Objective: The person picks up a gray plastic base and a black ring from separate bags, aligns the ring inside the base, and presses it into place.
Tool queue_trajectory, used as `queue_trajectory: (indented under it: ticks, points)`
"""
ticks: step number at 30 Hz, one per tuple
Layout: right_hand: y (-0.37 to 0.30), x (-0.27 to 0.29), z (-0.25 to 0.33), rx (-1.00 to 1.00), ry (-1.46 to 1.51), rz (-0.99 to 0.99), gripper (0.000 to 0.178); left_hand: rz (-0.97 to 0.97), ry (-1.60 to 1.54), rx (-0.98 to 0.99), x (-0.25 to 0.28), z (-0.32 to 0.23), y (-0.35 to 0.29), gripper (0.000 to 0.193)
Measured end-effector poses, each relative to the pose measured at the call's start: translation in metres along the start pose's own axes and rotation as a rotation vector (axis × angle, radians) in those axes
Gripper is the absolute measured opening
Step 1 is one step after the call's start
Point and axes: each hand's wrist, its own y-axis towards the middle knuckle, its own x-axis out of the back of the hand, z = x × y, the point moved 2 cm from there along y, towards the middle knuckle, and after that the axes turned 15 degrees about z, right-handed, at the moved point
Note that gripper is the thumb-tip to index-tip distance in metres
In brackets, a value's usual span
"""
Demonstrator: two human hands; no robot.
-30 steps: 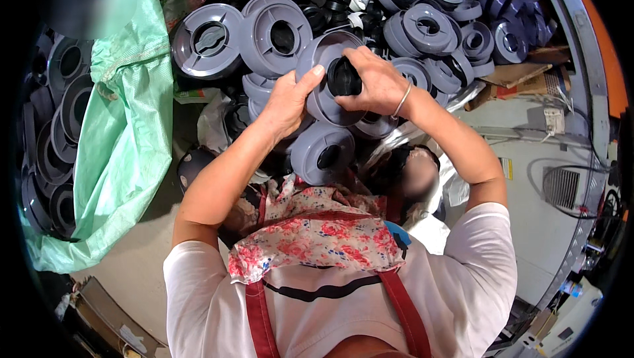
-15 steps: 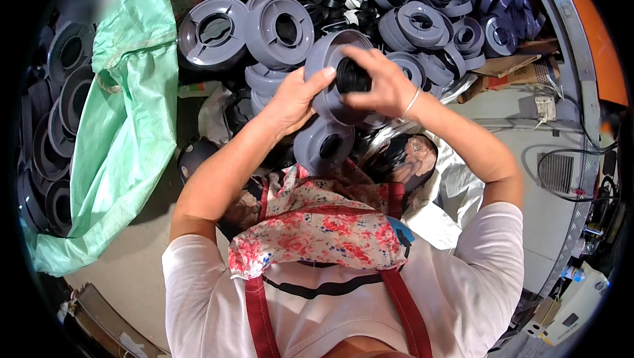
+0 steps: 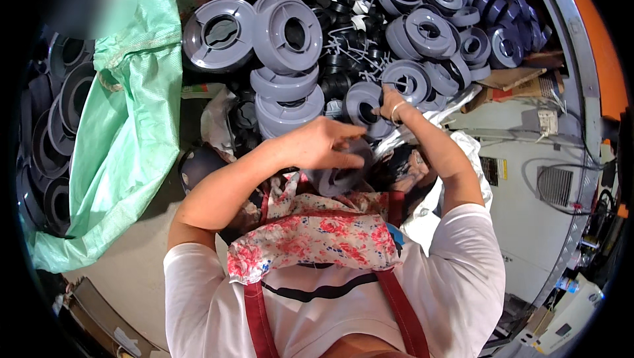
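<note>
My left hand (image 3: 323,146) reaches across with its fingers apart, just over a grey plastic ring (image 3: 333,179) by my lap, which it partly covers. It holds nothing that I can see. Farther right, my right hand (image 3: 392,106) has its thumb and fingers closed about the rim of another grey plastic ring (image 3: 360,102) with a round centre hole. Some of its fingers are hidden behind the rim. Near my left hand stands a stack of wider grey rings (image 3: 290,117), with large spoked ones (image 3: 218,34) beyond it.
Black round parts (image 3: 337,61) and thin grey branched plastic pieces (image 3: 353,51) lie at the back centre. More grey rings (image 3: 429,31) are heaped at back right, beside cardboard (image 3: 508,77). A green woven sack (image 3: 135,107) with rings beside it stands left. White sheeting (image 3: 469,160) lies right.
The grey ring with the black round part has left my hands. My left hand has come down toward my lap; my right hand has moved right and down to another ring.
</note>
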Motion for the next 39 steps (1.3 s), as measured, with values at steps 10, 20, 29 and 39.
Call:
queue_trajectory:
  ticks: [10,20,29,39]
  points:
    - [-0.03,0.086,0.069,0.549,0.481,-0.105,0.054,-0.524,-1.191,0.028,0.04,0.032,0.028,0.038]
    - [0.187,0.082,0.015,0.066,0.195,-0.222,0.095,-0.851,-0.912,-0.02,0.062,0.044,0.028,0.039]
    - [0.021,0.111,0.074,0.552,0.218,-0.449,0.074,-0.864,-1.013,-0.044,0.063,0.043,0.026,0.035]
    - [-0.095,0.091,0.105,0.601,0.067,-0.534,0.087,-0.609,-1.187,-0.243,0.045,0.022,0.03,0.033]
